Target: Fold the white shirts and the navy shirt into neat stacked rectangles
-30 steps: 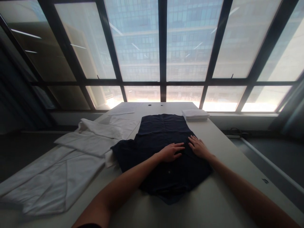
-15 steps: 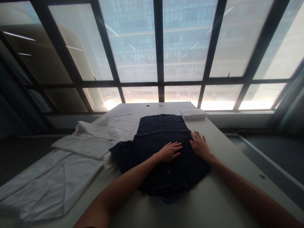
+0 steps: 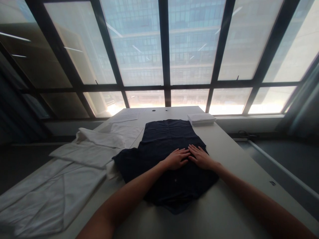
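Observation:
A dark navy garment (image 3: 164, 139) lies spread on the white table (image 3: 231, 156), partly folded, with a small button showing near its lower middle. My left hand (image 3: 177, 158) rests flat on its centre, fingers stretched out. My right hand (image 3: 201, 157) lies flat just to the right of it, fingers extended, fingertips almost touching the left hand. Both hands press on the cloth and hold nothing.
White garments (image 3: 82, 156) lie spread over the table's left side and hang toward its edge. A stack of folded white cloth (image 3: 201, 119) sits at the far right of the table. Large windows with dark frames rise behind the table.
My right hand slid left across the garment from its right edge toward the centre, ending beside my left hand. The left hand stayed in place.

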Demonstrator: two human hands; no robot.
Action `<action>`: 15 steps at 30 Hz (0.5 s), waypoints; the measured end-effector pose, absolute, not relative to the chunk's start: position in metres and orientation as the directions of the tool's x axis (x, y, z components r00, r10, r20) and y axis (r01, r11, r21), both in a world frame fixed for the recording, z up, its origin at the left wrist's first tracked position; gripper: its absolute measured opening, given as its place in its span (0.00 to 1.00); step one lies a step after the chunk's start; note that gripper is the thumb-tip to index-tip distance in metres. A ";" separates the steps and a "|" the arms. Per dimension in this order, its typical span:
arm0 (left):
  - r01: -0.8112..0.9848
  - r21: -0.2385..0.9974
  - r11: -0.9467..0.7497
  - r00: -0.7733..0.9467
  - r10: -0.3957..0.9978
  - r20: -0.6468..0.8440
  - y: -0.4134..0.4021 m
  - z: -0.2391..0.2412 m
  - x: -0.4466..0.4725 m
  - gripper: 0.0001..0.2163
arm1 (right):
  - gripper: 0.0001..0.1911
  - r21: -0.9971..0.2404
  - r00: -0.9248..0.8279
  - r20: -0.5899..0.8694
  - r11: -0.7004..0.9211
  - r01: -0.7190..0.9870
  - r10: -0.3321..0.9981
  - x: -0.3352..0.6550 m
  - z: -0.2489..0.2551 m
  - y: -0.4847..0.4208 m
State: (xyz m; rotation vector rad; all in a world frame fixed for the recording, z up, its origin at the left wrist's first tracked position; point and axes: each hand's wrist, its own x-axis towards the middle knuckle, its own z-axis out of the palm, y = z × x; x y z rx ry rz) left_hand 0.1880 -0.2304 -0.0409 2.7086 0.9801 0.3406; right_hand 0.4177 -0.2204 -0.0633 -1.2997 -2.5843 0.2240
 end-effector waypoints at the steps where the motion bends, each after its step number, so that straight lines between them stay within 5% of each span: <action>1: 0.596 0.301 -0.744 0.747 0.652 0.131 -0.230 -0.041 0.188 0.24 | 0.37 -0.238 -0.575 0.139 0.590 0.771 0.807 0.419 -0.063 -0.219; 15: 0.608 0.303 -0.734 0.745 0.660 0.103 -0.231 -0.038 0.188 0.24 | 0.31 -0.200 -0.273 0.169 0.304 0.931 0.947 0.448 -0.067 -0.197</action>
